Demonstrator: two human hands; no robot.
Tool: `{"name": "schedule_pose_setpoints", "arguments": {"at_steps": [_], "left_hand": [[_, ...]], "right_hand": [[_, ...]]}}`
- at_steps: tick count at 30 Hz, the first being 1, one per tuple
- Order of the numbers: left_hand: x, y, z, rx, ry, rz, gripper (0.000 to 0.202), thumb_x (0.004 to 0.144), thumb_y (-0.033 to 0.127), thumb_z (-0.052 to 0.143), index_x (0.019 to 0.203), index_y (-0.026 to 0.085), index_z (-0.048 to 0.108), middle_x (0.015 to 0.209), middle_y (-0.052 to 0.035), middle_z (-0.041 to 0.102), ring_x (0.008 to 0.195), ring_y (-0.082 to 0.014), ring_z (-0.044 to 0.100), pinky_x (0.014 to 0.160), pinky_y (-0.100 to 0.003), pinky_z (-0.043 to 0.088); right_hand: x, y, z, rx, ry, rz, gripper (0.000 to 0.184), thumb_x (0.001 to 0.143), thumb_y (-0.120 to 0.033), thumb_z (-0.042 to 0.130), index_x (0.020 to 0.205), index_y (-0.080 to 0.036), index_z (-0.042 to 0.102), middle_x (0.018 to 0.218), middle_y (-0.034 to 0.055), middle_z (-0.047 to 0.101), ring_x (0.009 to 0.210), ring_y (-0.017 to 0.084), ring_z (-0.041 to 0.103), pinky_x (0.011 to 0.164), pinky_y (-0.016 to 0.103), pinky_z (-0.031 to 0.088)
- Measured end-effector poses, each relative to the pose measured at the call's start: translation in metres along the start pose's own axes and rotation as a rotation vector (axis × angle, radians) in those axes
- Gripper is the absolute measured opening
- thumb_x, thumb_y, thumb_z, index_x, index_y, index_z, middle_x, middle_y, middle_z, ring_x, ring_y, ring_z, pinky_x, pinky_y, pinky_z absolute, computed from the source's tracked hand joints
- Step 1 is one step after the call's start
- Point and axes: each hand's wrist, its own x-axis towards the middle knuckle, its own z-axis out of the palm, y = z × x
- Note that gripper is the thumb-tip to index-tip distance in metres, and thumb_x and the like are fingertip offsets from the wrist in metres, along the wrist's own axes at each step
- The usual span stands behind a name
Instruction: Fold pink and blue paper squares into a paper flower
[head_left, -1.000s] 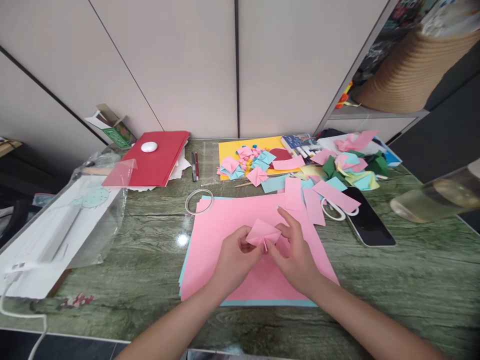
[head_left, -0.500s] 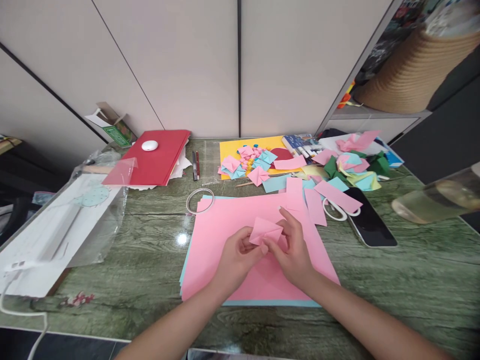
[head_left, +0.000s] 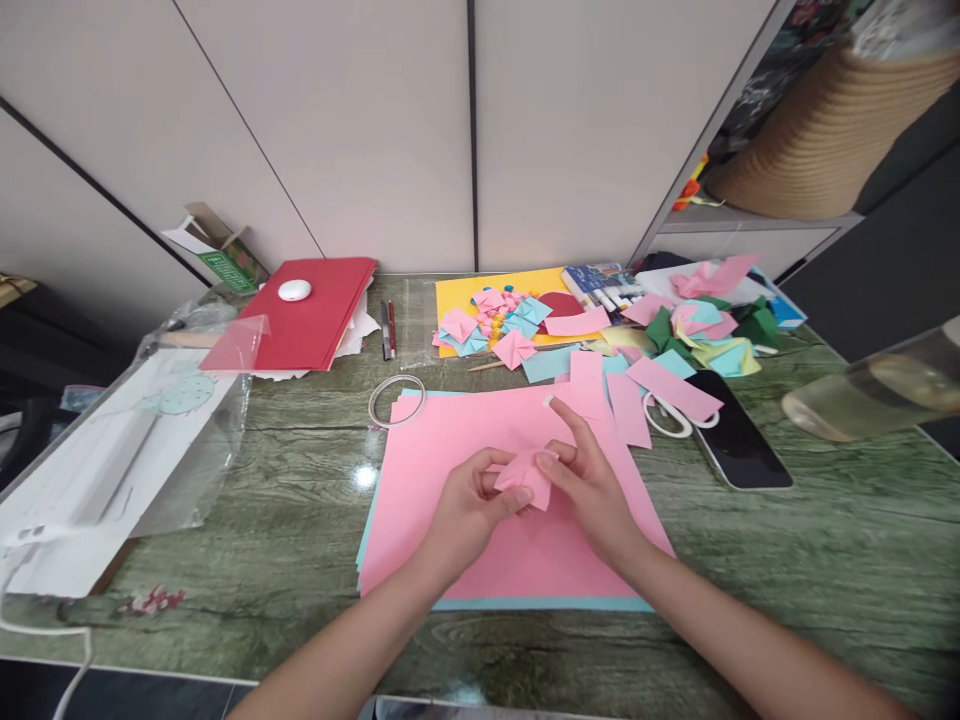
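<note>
Between both hands is a small folded piece of pink paper, held just above a stack of pink sheets with blue edges showing beneath. My left hand is closed on its left side, thumb on top and fingers behind. My right hand pinches the upper right part between thumb and bent fingers. The right index finger points up and away, with a small white bit at its tip. Some of the paper is hidden by the thumbs.
Behind the stack lie folded paper pieces on a yellow sheet. To the right are pink strips, white-handled scissors, a phone and a bottle. A tape ring touches the stack's left corner; a red folder lies beyond.
The folded pink paper has turned and now points downward between the thumbs. My right thumb has shifted to its upper right, and the right index finger has lifted and straightened.
</note>
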Motion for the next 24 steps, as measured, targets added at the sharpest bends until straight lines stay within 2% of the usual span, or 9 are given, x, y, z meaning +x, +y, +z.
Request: {"name": "schedule_pose_setpoints", "arguments": {"at_steps": [5, 8, 11, 13, 15, 20, 24], "left_hand": [[-0.001, 0.001, 0.000, -0.007, -0.017, -0.005, 0.023, 0.068, 0.023, 0.071, 0.084, 0.013, 0.057, 0.066, 0.0006, 0.063, 0.057, -0.0083, 0.055, 0.059, -0.020, 0.044], [0.000, 0.000, -0.002, 0.000, 0.024, 0.010, 0.022, 0.068, 0.022, 0.071, 0.084, 0.012, 0.059, 0.071, -0.0002, 0.063, 0.059, -0.0087, 0.055, 0.060, -0.020, 0.044], [0.001, 0.001, -0.005, -0.001, 0.078, 0.041, 0.018, 0.069, 0.021, 0.070, 0.081, 0.012, 0.060, 0.070, 0.0002, 0.063, 0.059, -0.0086, 0.056, 0.060, -0.020, 0.044], [0.001, 0.003, -0.006, -0.016, 0.107, 0.059, 0.017, 0.068, 0.020, 0.071, 0.080, 0.012, 0.061, 0.068, 0.0006, 0.062, 0.059, -0.0079, 0.055, 0.059, -0.019, 0.043], [0.001, 0.005, -0.007, -0.043, 0.129, 0.064, 0.017, 0.068, 0.020, 0.071, 0.080, 0.012, 0.061, 0.068, 0.0002, 0.062, 0.059, -0.0077, 0.054, 0.059, -0.019, 0.042], [0.002, 0.006, -0.007, -0.108, 0.114, 0.006, 0.022, 0.068, 0.021, 0.071, 0.086, 0.012, 0.062, 0.072, -0.0017, 0.062, 0.062, -0.0091, 0.055, 0.060, -0.021, 0.044], [0.000, 0.003, -0.006, -0.095, 0.098, 0.007, 0.023, 0.066, 0.021, 0.073, 0.084, 0.012, 0.062, 0.069, -0.0003, 0.060, 0.059, -0.0086, 0.053, 0.060, -0.022, 0.044]], "right_hand": [[0.002, 0.000, -0.003, -0.125, 0.037, -0.061, 0.054, 0.085, -0.030, 0.053, 0.133, -0.029, 0.029, 0.058, -0.0082, 0.034, 0.054, 0.010, 0.037, 0.055, 0.023, 0.035], [0.003, -0.003, -0.008, -0.156, 0.028, -0.077, 0.052, 0.087, -0.032, 0.048, 0.134, -0.031, 0.025, 0.066, -0.0058, 0.045, 0.065, 0.012, 0.046, 0.066, 0.027, 0.040], [0.003, -0.010, -0.016, -0.190, 0.096, -0.174, 0.035, 0.086, -0.032, 0.050, 0.121, -0.029, 0.043, 0.089, -0.0001, 0.053, 0.087, 0.014, 0.051, 0.083, 0.030, 0.039], [0.001, -0.015, -0.020, -0.224, 0.136, -0.220, 0.019, 0.084, -0.030, 0.054, 0.102, -0.026, 0.055, 0.093, 0.0007, 0.052, 0.089, 0.014, 0.050, 0.083, 0.028, 0.039], [-0.001, -0.019, -0.020, -0.223, 0.118, -0.228, 0.012, 0.081, -0.026, 0.058, 0.093, -0.025, 0.057, 0.088, -0.0006, 0.052, 0.085, 0.012, 0.050, 0.078, 0.025, 0.041], [-0.005, -0.018, -0.007, -0.154, -0.028, -0.107, 0.044, 0.075, -0.023, 0.065, 0.113, -0.029, 0.043, 0.081, -0.0033, 0.053, 0.079, 0.012, 0.052, 0.077, 0.026, 0.042], [-0.008, -0.013, 0.002, -0.182, -0.006, -0.020, 0.057, 0.074, -0.023, 0.066, 0.121, -0.028, 0.034, 0.070, -0.0063, 0.054, 0.071, 0.011, 0.052, 0.073, 0.026, 0.043]]}}
